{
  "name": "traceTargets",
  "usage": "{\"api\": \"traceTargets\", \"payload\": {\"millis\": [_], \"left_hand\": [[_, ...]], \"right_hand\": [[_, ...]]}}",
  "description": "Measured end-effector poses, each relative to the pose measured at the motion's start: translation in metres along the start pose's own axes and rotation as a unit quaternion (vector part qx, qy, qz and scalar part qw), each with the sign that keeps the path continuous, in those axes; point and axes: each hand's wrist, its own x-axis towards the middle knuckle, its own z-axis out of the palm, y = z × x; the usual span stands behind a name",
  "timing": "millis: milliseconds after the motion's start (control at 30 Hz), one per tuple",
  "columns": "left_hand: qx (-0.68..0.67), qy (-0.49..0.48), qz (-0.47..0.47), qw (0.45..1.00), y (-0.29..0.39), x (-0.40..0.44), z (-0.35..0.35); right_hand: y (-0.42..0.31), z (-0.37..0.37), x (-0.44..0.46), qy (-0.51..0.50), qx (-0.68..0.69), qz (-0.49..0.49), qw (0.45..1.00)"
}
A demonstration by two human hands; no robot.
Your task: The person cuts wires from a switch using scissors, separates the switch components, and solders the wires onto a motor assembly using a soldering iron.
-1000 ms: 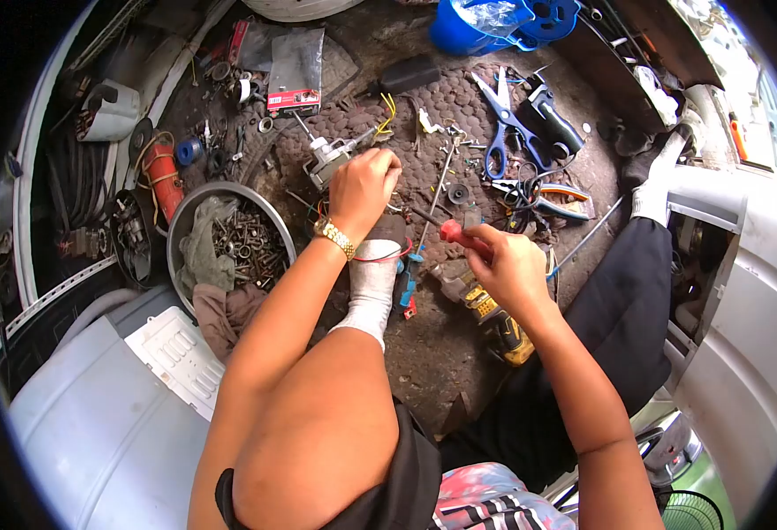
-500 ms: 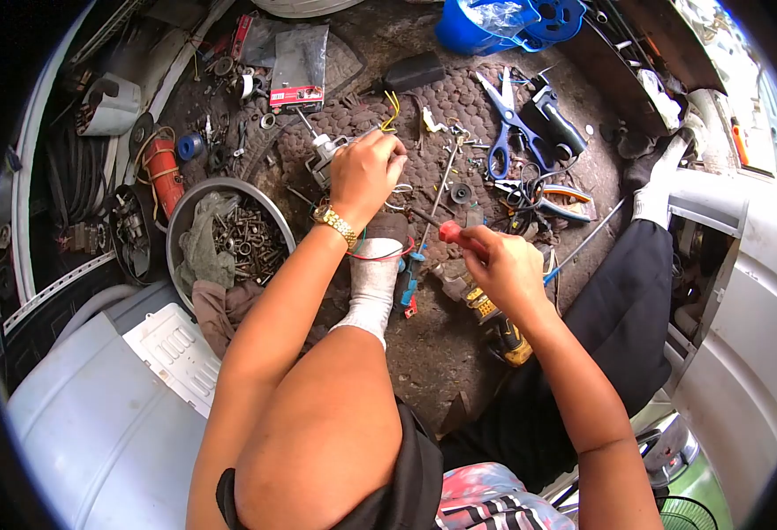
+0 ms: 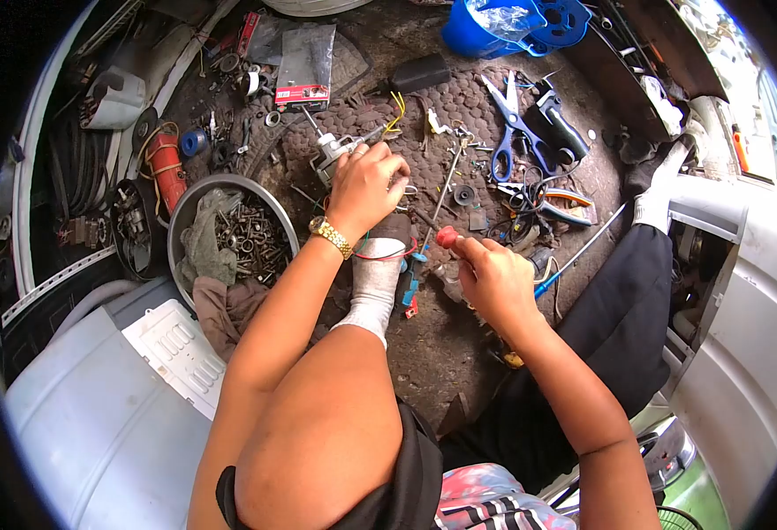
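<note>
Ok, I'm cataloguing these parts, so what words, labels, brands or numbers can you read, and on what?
None can be read for certain.
Flat grey plastic packet with a red-and-white printed strip: print too small and blurred.
Gold-coloured metal wristwatch: any dial marks too small.

The bowl [image 3: 265, 199], with bolts [image 3: 251, 240] inside, stood left of the metal device [image 3: 325, 155], the scissors [image 3: 513, 123] lay to its right, and the pliers [image 3: 569, 195] were before the scissors.

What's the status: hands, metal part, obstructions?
Right hand closed on red-handled tool. Left hand at metal part, grip partly hidden. Red wire loops across white sock; scissors lie farther off.
</note>
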Motion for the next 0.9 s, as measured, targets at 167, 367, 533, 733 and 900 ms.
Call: {"api": "traceTargets", "payload": {"millis": [167, 367, 533, 733, 900], "left_hand": [[0.029, -0.009, 0.017, 0.999, -0.001, -0.005, 0.004], [0.034, -0.048, 0.022, 0.998, 0.005, -0.005, -0.006], [0.063, -0.042, 0.037, 0.996, -0.001, -0.008, -0.004], [0.077, 0.011, -0.008, 0.997, -0.001, -0.005, 0.002], [0.093, 0.006, -0.028, 0.995, 0.000, -0.003, 0.001]], "right_hand": [[-0.004, 0.000, 0.000, -0.019, -0.010, 0.014, 1.000], [-0.004, 0.008, -0.006, -0.037, -0.008, 0.027, 0.999], [0.012, 0.034, -0.015, -0.054, 0.055, 0.054, 0.996], [0.013, 0.045, -0.029, 0.011, 0.187, 0.061, 0.980], [0.028, 0.035, -0.017, 0.143, 0.295, 0.160, 0.931]]}}
